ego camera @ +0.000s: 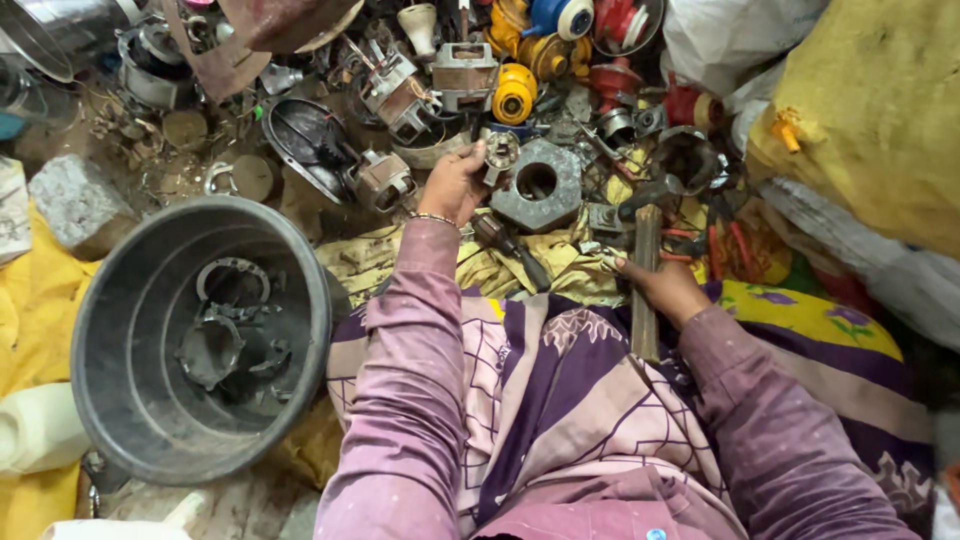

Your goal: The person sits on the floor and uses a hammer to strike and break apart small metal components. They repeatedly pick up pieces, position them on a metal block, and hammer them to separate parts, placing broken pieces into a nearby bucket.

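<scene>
Seated worker among scrap motor parts. The left hand [452,185] pinches a small round metal part [500,152] just beside the hexagonal block [540,186], on its left edge. The right hand [668,288], nearer the lap than the block, has its grip closed around a wooden hammer handle [645,280]. Seating the part flat on the block would steady any blow. A black tub [110,330] of removed pieces stands well left of the block.

My left hand [455,185] grips a small round metal part [500,152]; just right of it lies a thick grey hexagonal metal block with a round hole [540,185]. Right of that, nearer me, my right hand [668,290] holds an upright wooden-handled hammer [645,285]. Left of both sits a large grey plastic tub [120,310] with metal rings in it.
</scene>
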